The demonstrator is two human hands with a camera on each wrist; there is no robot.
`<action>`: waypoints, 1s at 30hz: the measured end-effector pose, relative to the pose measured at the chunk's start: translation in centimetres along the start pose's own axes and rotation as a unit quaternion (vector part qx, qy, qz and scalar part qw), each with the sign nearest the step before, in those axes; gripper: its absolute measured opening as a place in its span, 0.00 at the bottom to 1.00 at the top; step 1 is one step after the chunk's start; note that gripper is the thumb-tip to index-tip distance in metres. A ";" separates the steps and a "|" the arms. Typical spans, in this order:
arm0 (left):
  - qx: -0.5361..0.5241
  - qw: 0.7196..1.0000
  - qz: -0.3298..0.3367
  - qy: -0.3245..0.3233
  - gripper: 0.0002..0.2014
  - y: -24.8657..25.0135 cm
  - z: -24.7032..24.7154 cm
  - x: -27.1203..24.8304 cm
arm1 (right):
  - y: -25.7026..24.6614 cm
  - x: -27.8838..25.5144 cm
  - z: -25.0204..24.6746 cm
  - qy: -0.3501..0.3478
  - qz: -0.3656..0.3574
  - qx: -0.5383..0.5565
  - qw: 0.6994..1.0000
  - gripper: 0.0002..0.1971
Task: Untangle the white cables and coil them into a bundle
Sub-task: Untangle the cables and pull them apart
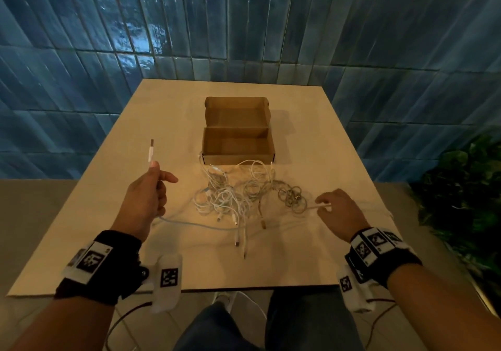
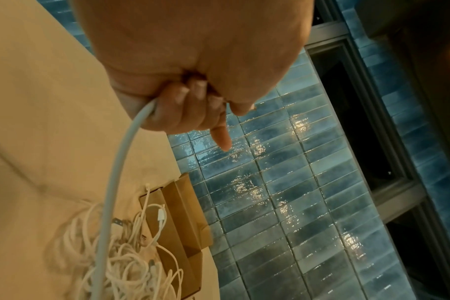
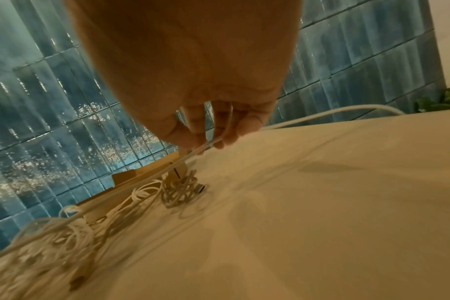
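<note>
Nearest my head camera, black wrist straps (image 1: 108, 266) carry square coded tags; I can read no words on them. My left hand (image 1: 147, 193) is raised over the table (image 1: 311, 139), fingers curled round a pale cable (image 1: 200, 225) whose plug (image 1: 150, 153) sticks up past the thumb. My right hand (image 1: 339, 209), low at the near right, pinches a thin white strand (image 3: 193, 153) between fingertips; motion blur softens that wrist view. The tangle of white cables (image 1: 238, 196) lies mid-table between the hands, just near of an open cardboard box (image 1: 238, 139). Its individual strands are hard to separate. A leafy plant (image 1: 466, 188) is cut off at the right edge.
</note>
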State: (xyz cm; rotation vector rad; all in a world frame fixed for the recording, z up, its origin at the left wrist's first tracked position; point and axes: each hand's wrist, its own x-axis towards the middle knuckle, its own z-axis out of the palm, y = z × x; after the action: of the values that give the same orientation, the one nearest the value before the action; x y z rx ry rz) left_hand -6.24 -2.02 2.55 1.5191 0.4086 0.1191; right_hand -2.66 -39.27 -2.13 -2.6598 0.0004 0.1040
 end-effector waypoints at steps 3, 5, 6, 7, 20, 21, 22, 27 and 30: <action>0.021 1.000 0.012 -0.014 0.24 0.0 0.7 -0.2 | -1.3 1.0 0.9 0.040 -0.058 -0.032 0.997 0.10; 0.032 0.999 0.018 -0.025 0.23 -0.1 1.3 -0.4 | -2.6 1.7 1.7 0.018 -0.076 -0.078 0.994 0.12; 0.038 0.999 0.022 -0.028 0.23 -0.2 1.6 -0.4 | -3.1 2.0 2.1 -0.007 -0.075 -0.095 0.993 0.13; 0.044 0.998 0.026 -0.031 0.23 -0.3 1.8 -0.5 | -3.5 2.3 2.6 -0.045 -0.061 -0.105 0.992 0.16; 0.091 0.994 0.031 -0.042 0.20 -0.6 4.0 -1.1 | -2.9 1.7 3.2 -0.003 0.012 0.155 0.988 0.09; 0.093 0.994 0.029 -0.041 0.20 -0.7 4.0 -1.1 | -2.8 1.6 2.8 0.014 0.013 0.188 0.982 0.09; 0.096 0.994 0.027 -0.040 0.20 -0.8 4.1 -1.1 | -2.8 1.5 2.6 0.027 0.016 0.216 0.976 0.09; 0.091 0.995 0.022 -0.043 0.20 -1.0 4.7 -1.3 | -3.0 2.2 1.4 0.055 0.034 0.316 0.947 0.06; 0.084 0.995 0.021 -0.043 0.19 -0.8 4.8 -1.5 | -3.8 2.9 0.5 0.070 0.018 0.321 0.944 0.03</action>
State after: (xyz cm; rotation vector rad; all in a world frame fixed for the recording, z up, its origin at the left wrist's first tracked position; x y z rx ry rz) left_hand -6.16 -7.09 2.07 1.6920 0.3254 0.0533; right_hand 0.24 -35.66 -1.02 -2.0089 0.1094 -0.0662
